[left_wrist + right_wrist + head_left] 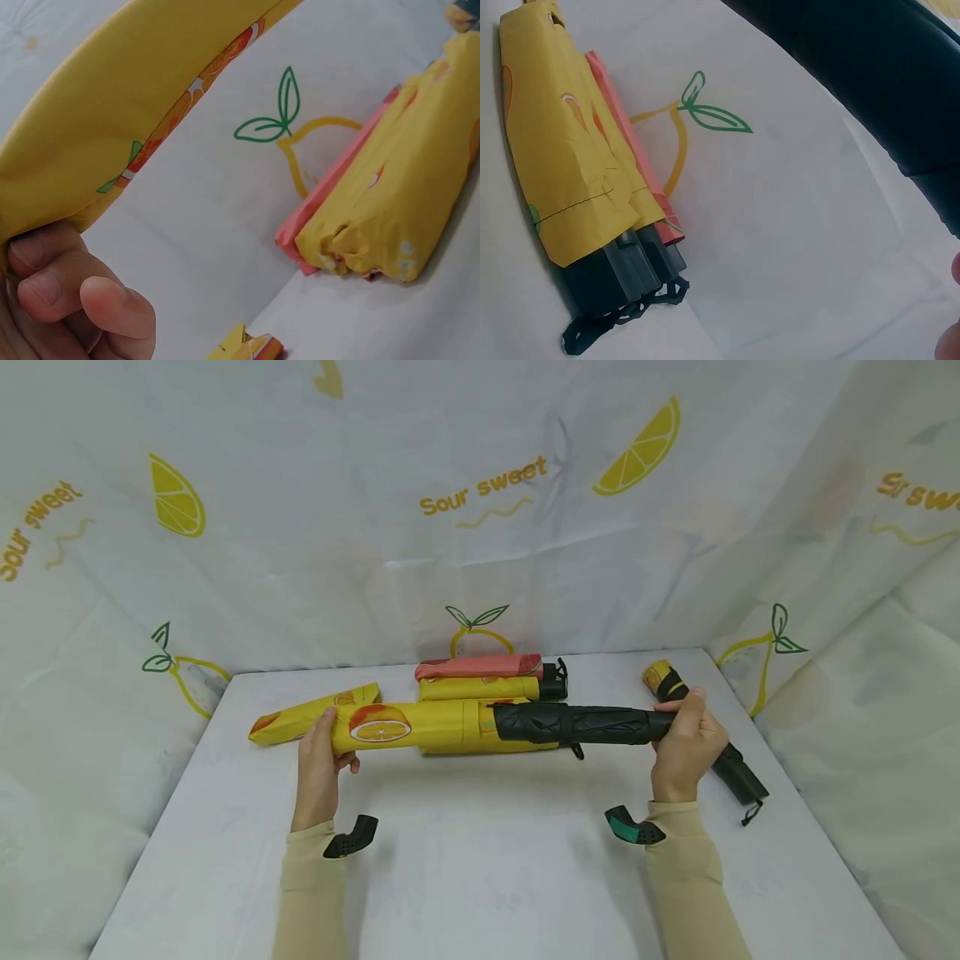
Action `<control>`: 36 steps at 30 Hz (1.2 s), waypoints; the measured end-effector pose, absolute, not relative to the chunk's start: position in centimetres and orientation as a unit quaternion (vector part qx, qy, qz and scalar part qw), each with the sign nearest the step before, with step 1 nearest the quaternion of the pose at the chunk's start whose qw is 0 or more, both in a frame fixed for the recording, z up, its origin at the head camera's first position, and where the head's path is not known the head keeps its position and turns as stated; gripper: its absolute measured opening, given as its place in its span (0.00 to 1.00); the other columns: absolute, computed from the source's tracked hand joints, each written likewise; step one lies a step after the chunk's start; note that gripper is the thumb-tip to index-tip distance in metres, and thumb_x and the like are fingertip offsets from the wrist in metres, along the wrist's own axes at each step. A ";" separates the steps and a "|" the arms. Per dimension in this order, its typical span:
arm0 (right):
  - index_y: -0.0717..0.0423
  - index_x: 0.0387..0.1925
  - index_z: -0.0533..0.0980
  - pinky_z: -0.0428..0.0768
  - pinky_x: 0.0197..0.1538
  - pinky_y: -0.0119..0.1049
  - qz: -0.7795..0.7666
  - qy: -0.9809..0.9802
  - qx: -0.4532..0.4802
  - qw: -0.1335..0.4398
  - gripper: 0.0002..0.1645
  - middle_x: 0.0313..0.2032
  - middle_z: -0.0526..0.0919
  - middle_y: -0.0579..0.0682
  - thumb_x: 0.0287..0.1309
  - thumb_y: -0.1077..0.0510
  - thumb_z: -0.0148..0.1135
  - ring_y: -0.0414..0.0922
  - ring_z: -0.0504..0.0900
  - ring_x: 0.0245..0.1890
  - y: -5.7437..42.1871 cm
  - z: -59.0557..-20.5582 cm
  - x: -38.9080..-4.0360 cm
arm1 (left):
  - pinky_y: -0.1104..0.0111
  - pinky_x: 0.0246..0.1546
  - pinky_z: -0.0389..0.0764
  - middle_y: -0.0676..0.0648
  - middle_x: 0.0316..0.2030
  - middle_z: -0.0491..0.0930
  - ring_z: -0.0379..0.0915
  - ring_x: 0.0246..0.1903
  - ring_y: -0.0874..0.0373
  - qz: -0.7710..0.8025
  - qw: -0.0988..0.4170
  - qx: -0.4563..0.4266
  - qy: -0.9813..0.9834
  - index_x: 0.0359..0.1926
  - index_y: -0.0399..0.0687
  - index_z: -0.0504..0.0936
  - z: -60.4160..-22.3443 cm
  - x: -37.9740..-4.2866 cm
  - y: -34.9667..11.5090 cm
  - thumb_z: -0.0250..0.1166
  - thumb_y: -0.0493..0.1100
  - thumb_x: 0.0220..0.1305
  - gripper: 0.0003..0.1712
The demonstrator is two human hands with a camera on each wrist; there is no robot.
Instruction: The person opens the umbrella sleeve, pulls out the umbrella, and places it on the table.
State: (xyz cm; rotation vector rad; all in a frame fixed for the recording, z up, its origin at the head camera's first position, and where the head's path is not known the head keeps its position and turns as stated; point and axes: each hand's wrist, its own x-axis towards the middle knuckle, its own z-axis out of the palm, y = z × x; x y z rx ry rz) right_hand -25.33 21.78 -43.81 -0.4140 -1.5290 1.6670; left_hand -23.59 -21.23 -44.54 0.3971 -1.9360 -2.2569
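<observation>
A black folded umbrella [592, 725] is held level above the table, its left end inside the open end of a yellow sleeve [427, 725] printed with orange slices. My left hand [318, 768] grips the sleeve's far left end; in the left wrist view its fingers [56, 289] curl under the yellow fabric. At the other end, my right hand [686, 747] grips the umbrella. The right wrist view shows the umbrella's dark body [877, 82] close up, with only fingertips visible at the edge.
Behind the held umbrella lie several sleeved umbrellas, including a pink one [480, 667] and a yellow one [480, 688]. A flat yellow sleeve [300, 717] lies left. Another dark umbrella [738, 777] with a wrist loop lies at right. A lemon-print cloth [360, 593] hangs behind the table.
</observation>
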 end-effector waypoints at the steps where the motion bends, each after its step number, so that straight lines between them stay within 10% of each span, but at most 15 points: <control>1: 0.63 0.15 0.81 0.61 0.08 0.23 0.662 -0.607 -0.164 0.409 0.34 0.06 0.70 0.43 0.75 0.48 0.53 0.34 0.63 0.02 21.8 -43.8 -25.3 | 0.76 0.17 0.73 0.56 0.29 0.83 0.69 0.18 0.63 -0.750 0.071 0.132 -0.644 0.50 0.48 0.76 -44.5 -23.6 -21.3 0.53 0.64 0.75 0.25; 36: 0.62 0.18 0.83 0.61 0.08 0.25 0.665 -0.591 -0.284 0.358 0.33 0.12 0.76 0.41 0.74 0.46 0.53 0.36 0.64 0.03 27.0 -44.6 -23.7 | 0.75 0.19 0.72 0.56 0.26 0.76 0.60 0.17 0.62 -0.743 0.071 0.143 -0.650 0.50 0.48 0.75 -44.4 -23.7 -22.9 0.50 0.66 0.75 0.27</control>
